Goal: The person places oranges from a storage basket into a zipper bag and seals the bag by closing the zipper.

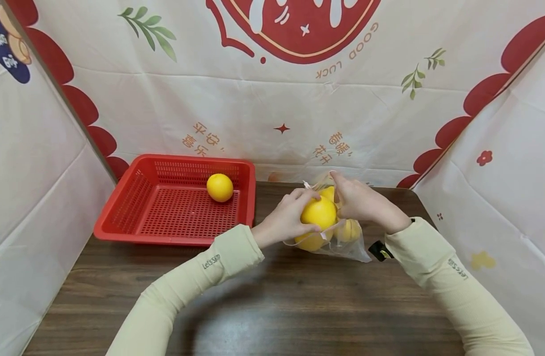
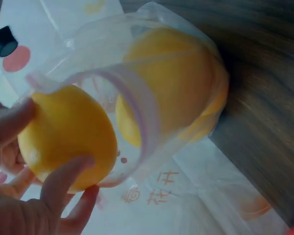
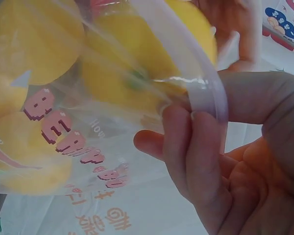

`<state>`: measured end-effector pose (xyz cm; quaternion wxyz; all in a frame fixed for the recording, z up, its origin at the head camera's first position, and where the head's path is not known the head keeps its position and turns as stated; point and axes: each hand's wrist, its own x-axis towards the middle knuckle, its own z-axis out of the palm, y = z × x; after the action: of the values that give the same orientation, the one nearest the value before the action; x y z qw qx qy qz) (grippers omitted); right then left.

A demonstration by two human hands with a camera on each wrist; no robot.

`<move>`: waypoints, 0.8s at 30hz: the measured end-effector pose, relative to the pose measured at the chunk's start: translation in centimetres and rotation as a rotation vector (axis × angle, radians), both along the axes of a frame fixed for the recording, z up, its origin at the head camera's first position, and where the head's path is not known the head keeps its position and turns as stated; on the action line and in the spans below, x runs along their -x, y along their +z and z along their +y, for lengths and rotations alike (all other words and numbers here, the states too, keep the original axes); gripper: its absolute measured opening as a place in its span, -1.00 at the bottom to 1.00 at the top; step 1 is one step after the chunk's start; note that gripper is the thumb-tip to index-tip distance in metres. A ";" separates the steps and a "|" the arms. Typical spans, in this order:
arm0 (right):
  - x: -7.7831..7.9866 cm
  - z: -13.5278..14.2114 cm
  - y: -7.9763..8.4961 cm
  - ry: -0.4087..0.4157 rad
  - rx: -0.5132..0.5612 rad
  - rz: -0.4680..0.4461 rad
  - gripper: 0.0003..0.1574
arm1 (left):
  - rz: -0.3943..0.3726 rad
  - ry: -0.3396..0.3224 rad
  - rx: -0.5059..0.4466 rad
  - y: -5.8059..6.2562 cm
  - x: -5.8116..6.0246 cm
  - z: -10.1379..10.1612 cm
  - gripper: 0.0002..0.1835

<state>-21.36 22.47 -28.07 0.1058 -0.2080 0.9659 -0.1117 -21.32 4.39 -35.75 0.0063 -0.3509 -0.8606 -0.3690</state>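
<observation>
My left hand (image 1: 287,215) grips a yellow lemon (image 1: 318,211) at the mouth of a clear plastic bag (image 1: 358,251). In the left wrist view, the fingers and thumb curl round this lemon (image 2: 68,134), which lies just at the bag's open rim. My right hand (image 1: 360,199) pinches the bag's pale pink rim (image 3: 208,93) between thumb and fingers, holding the mouth apart. Several more lemons (image 3: 36,39) lie inside the bag, seen through the printed plastic. Part of the gripped lemon is hidden by my left fingers.
A red perforated plastic basket (image 1: 107,217) stands on the left of the dark wooden table (image 1: 272,316), with one lemon (image 1: 220,188) at its right end. White printed cloth (image 1: 236,109) hangs behind the table and along both sides.
</observation>
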 end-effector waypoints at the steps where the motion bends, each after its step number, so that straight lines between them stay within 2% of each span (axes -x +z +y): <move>1: 0.0 0.0 0.1 -0.005 -0.004 -0.005 0.06 | 0.028 -0.001 0.002 0.0 0.0 0.1 -0.41; 5: -0.2 0.1 0.3 -0.012 -0.012 -0.023 0.08 | 0.073 -0.011 0.016 -0.2 0.3 0.5 -0.59; 10: -0.3 0.1 0.4 -0.003 -0.013 -0.012 0.08 | 0.087 -0.051 0.085 -0.3 0.6 0.8 -0.61; 17: -0.2 0.1 0.3 0.008 -0.011 0.007 0.05 | 0.265 -0.042 0.163 -0.5 1.1 1.8 -0.56; 20: -0.2 0.2 0.3 0.009 -0.014 0.005 0.05 | 0.238 -0.023 0.135 -0.2 1.2 2.0 -0.56; 24: -0.1 0.4 0.4 -0.015 -0.014 -0.006 0.05 | 0.163 -0.002 0.073 0.6 1.6 1.3 -0.59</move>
<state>-21.25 22.85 -27.62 0.1093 -0.1996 0.9680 -0.1063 -22.90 5.71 -35.11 0.0635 -0.3806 -0.8697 -0.3077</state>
